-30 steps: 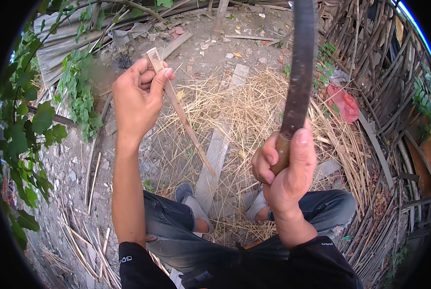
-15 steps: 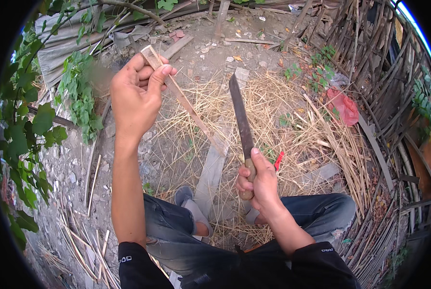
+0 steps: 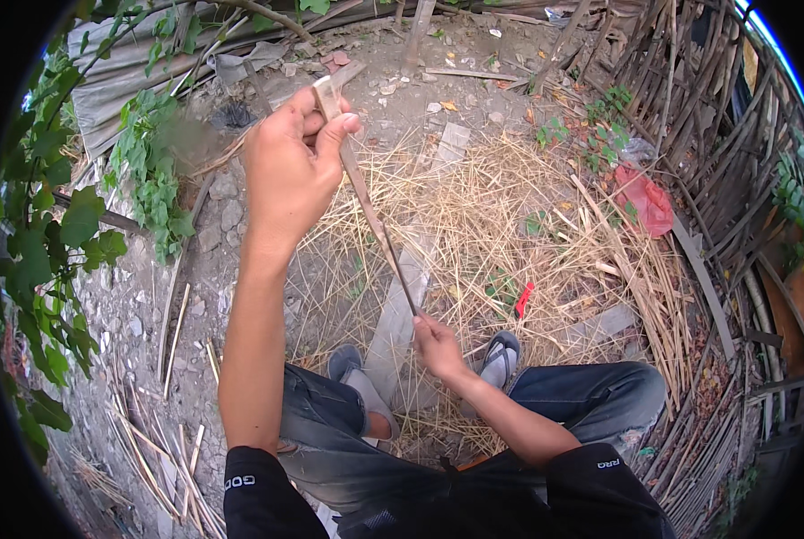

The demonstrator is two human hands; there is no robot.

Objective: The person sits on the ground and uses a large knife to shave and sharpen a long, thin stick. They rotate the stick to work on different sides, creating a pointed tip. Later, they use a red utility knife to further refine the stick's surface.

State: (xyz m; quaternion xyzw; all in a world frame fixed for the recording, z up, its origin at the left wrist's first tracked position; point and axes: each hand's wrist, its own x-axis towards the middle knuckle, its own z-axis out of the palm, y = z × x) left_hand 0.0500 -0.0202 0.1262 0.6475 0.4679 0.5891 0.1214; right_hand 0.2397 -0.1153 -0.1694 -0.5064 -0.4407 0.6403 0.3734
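Raised at the upper left of centre, my left hand pinches a flat bamboo strip close to its top end. The strip slants down toward my right hand, which is wrapped round a knife's handle, the handle itself mostly hidden by the fingers. The dark knife blade is seen nearly edge-on and points up and away to the strip's lower end. Blade and strip overlap there and seem to touch.
Thin pale shavings cover the ground ahead, with a flat board among them. A small red object lies right of the knife. A red plastic bag and a stick fence stand right; leafy vines hang left.
My left hand has shifted right with the strip. The knife has turned from broadside to edge-on, its blade now at the strip's lower end; my right hand has moved slightly left.
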